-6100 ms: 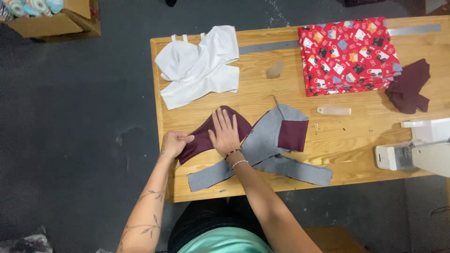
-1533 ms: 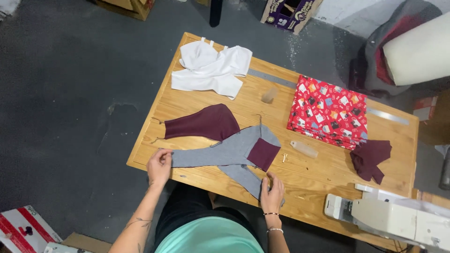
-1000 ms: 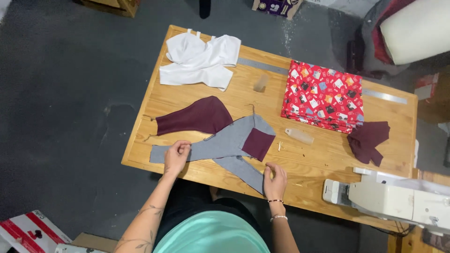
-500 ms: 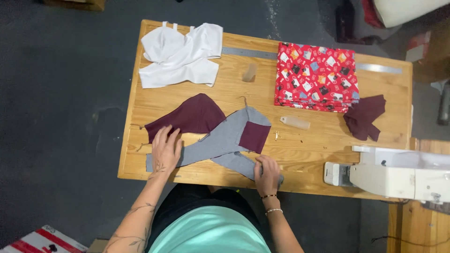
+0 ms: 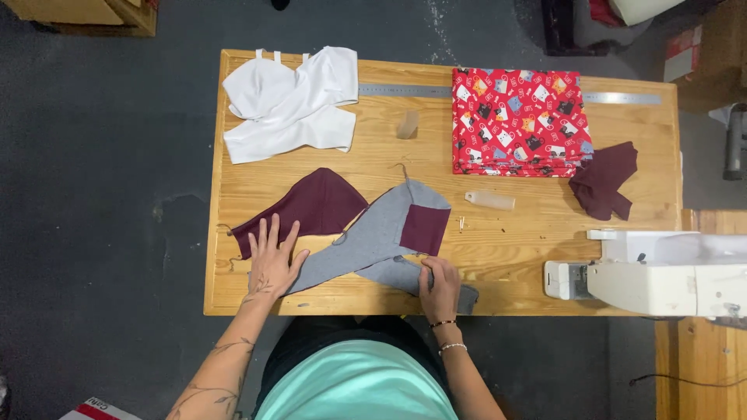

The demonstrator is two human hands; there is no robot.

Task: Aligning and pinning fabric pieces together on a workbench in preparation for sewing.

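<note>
A grey garment piece (image 5: 366,241) with a maroon panel (image 5: 425,229) lies across the front of the wooden table (image 5: 506,257). A separate maroon fabric piece (image 5: 311,206) lies just left of it. My left hand (image 5: 272,260) rests flat, fingers spread, on the left end of the grey piece and the maroon piece's lower edge. Near the table's front edge, my right hand (image 5: 439,286) pinches the grey strip, fingers curled on the cloth.
White fabric (image 5: 292,105) lies at the back left, folded red patterned fabric (image 5: 517,120) at the back right, a maroon scrap (image 5: 604,180) beside it. A metal ruler (image 5: 405,90) runs along the back. A white sewing machine (image 5: 661,272) stands at right. A small clear plastic piece (image 5: 489,200) lies mid-table.
My view has swung to face the table squarely. My left hand has moved from the grey strip's end onto the fabric, flattening out. My right hand stays on the grey strip.
</note>
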